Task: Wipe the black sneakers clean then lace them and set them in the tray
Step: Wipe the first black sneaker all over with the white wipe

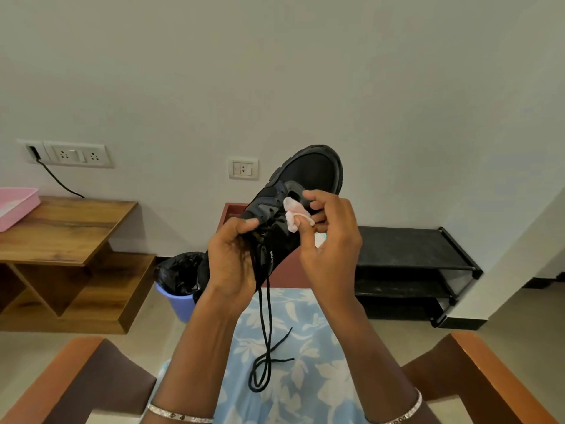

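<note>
A black sneaker point(308, 175) is held up in front of me, toe pointing away and to the upper right. My left hand point(232, 258) grips its heel end from below, thumb on the eyelet edge. My right hand point(330, 237) pinches a small pink-white cloth point(293, 214) against the tongue area near the eyelets. Black laces point(266, 341) hang loose from the shoe down onto my blue floral lap. A pink tray point(18, 206) stands on the wooden table at the far left.
A wooden table with shelves point(70, 228) is at left, a lilac bin with a black bag point(179, 280) beside it. A black shoe rack point(412, 264) stands at right against the wall. Brown chair arms point(477, 371) flank my lap.
</note>
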The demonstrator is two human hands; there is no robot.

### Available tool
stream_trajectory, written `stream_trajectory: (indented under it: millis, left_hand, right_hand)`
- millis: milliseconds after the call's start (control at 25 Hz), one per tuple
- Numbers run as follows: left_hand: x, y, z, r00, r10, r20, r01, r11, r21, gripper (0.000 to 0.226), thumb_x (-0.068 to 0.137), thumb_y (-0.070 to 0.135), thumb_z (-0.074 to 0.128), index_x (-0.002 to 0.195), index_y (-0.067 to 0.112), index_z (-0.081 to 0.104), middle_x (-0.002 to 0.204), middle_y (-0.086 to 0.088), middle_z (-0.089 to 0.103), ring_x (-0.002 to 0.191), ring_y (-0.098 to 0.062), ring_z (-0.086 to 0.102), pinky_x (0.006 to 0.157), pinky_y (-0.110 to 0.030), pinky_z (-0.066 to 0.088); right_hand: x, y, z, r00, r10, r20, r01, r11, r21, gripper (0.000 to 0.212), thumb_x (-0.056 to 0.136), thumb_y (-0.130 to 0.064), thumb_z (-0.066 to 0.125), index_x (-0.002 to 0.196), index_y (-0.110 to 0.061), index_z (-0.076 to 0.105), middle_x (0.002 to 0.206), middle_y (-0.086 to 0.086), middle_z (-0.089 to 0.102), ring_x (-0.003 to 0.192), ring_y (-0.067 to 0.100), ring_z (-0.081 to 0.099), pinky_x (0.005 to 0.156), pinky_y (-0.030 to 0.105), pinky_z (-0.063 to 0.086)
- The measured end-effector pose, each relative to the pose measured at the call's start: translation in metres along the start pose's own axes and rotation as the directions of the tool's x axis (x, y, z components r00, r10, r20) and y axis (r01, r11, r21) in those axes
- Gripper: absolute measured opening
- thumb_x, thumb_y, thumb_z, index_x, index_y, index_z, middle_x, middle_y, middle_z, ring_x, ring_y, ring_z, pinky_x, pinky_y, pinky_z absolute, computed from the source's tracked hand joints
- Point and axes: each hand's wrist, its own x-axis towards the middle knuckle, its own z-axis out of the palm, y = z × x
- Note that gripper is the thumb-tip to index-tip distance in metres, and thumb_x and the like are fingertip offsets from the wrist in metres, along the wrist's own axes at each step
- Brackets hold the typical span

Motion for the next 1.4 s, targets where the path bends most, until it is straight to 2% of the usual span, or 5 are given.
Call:
stream_trajectory:
  millis: [360, 600, 840, 1120, 1400]
  left_hand:
    - [0.003, 0.001, 0.004, 0.981, -0.046, 0.188, 0.022, 0.992, 0.126, 0.085, 0.055, -0.021, 0.040, 0.136, 0.003, 0.051, 0.123, -0.025, 0.066, 0.115, -0.035, 0.065, 0.101, -0.044, 0.051]
    - [0.000, 0.003, 0.004, 0.989, -0.075, 0.129, 0.070, 0.997, 0.040, 0.070, 0.077, -0.030, 0.021, 0.128, 0.004, 0.054, 0.112, -0.029, 0.069, 0.102, -0.037, 0.071, 0.091, -0.047, 0.056]
    - [-0.001, -0.002, 0.011, 0.973, -0.042, 0.229, 0.054, 0.997, -0.047, 0.058, 0.073, -0.013, 0.038, 0.123, -0.001, 0.064, 0.123, -0.026, 0.065, 0.113, -0.036, 0.064, 0.108, -0.049, 0.044]
    - [-0.005, 0.006, 0.012, 0.973, -0.002, 0.230, 0.054, 0.974, -0.220, 0.062, 0.090, 0.031, 0.045, 0.140, -0.006, 0.049, 0.139, -0.027, 0.053, 0.122, -0.036, 0.058, 0.101, -0.042, 0.051]
    - [-0.005, 0.001, 0.014, 0.958, -0.035, 0.286, 0.087, 0.981, -0.172, 0.071, 0.099, 0.054, 0.035, 0.143, 0.000, 0.047, 0.147, -0.026, 0.047, 0.135, -0.037, 0.048, 0.114, -0.046, 0.037]
  right_hand:
    - [0.019, 0.001, 0.005, 0.998, -0.056, -0.016, 0.054, 0.996, -0.073, 0.013, 0.093, -0.015, 0.068, 0.103, -0.010, 0.073, 0.101, 0.003, 0.066, 0.090, 0.016, 0.062, 0.072, 0.022, 0.050]
    - [-0.009, -0.019, -0.013, 0.943, 0.072, 0.325, -0.134, 0.976, 0.173, 0.010, 0.089, -0.021, 0.075, 0.094, -0.013, 0.075, 0.088, -0.004, 0.068, 0.079, 0.013, 0.065, 0.066, 0.021, 0.054]
    - [0.022, -0.015, -0.006, 0.997, 0.013, 0.075, -0.014, 1.000, 0.005, 0.009, 0.090, -0.019, 0.071, 0.098, -0.015, 0.071, 0.081, -0.008, 0.063, 0.072, 0.008, 0.058, 0.061, 0.016, 0.046]
    - [-0.022, -0.032, -0.010, 0.945, 0.097, 0.313, -0.160, 0.970, 0.184, 0.003, 0.091, -0.020, 0.072, 0.092, -0.017, 0.071, 0.076, -0.009, 0.066, 0.070, 0.015, 0.062, 0.062, 0.033, 0.055]
    - [0.014, -0.016, 0.004, 0.997, 0.045, 0.061, -0.047, 0.998, 0.030, 0.007, 0.094, -0.018, 0.069, 0.093, -0.012, 0.070, 0.081, -0.004, 0.064, 0.071, 0.007, 0.057, 0.063, 0.015, 0.046]
